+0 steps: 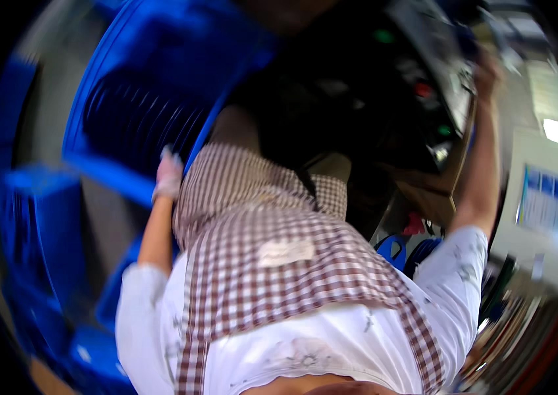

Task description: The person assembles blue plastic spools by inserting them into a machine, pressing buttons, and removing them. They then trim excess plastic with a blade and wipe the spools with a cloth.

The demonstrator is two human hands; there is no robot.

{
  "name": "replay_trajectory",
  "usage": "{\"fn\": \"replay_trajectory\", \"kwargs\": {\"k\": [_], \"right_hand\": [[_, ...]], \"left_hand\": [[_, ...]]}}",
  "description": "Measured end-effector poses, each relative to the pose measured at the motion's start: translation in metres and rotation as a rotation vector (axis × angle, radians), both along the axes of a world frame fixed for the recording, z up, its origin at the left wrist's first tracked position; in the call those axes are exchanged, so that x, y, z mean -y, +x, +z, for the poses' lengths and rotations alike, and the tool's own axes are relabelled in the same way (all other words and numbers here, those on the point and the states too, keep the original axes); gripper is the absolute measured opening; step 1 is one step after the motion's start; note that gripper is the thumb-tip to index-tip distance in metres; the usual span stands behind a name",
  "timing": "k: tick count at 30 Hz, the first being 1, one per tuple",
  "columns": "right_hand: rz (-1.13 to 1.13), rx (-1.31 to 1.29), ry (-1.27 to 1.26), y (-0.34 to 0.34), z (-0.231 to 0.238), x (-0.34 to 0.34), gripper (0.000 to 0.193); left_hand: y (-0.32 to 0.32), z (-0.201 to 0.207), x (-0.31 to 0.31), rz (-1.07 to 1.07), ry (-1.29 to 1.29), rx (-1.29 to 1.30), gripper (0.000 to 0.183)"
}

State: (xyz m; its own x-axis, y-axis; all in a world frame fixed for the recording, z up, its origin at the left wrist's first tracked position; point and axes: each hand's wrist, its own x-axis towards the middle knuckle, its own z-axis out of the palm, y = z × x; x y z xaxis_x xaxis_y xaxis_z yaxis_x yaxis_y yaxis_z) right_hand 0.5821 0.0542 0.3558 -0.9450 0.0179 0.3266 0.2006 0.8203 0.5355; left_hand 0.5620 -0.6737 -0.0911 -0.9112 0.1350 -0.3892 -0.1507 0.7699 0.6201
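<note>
nearest: white shirt with small dark marks, brown-and-white checked apron over it, pale patch on the apron front. both arms in view, short sleeves.

left hand is low at the near right corner of a big blue bin. whitish covering at the wrist and fingertips. fingers point up toward the bin's inside; blurred, cannot tell if they're open, closed or gripping. cannot tell if the hand touches the bin or what's in it.

the blue bin is tilted in view, open side toward the person. inside: dark round discs, stood on edge in a close row, thin light edges showing, filling the lower part. above them the blue inner wall is bare. discs are just beside the left hand, past its fingertips. exact count not readable, too dark.

right side, near the sleeve: blue piece with a curved opening, black ridged thing beside it.

right arm reaches far out and up. right hand is by the edge of a dark machine with green and red lights; too blurred to tell the fingers or any grip.

farther left: more blue bins, one with dark slots; contents unclear. farther right: white cabinet with a blue-and-white notice.
</note>
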Motion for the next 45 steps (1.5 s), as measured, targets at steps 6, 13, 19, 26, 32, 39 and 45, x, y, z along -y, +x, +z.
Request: {"fn": "replay_trajectory", "kwargs": {"k": [6, 13, 19, 26, 32, 39, 45], "right_hand": [[0.184, -0.327, 0.199, 0.1, 0.117, 0.013, 0.025], [0.609, -0.378, -1.052, 0.071, 0.09, 0.171, 0.022], [0.613, 0.222, -1.367, -0.051, -0.014, 0.298, 0.028], [1.004, 0.816, -1.024, -0.12, -0.08, 0.443, 0.033], [1.168, 0.89, -0.792, -0.133, -0.135, 0.463, 0.033], [1.078, 0.931, -0.693, -0.151, -0.196, 0.486, 0.024], [1.15, 0.788, -0.612, -0.147, -0.286, 0.524, 0.026]], "left_hand": [[-0.015, 0.015, -0.036, -0.034, -0.126, 0.062, 0.055], [-0.016, -0.015, -0.041, -0.013, 0.035, -0.12, 0.058], [-0.02, -0.031, -0.04, 0.155, 0.21, -0.024, 0.044], [-0.003, -0.03, -0.032, 0.268, 0.238, -0.026, 0.027], [0.031, -0.038, -0.013, 0.47, 0.493, 0.308, 0.023], [0.02, -0.049, 0.005, 0.847, 0.817, 0.469, 0.021], [-0.015, 0.015, 0.019, 1.254, 0.857, -0.245, 0.02]]}}
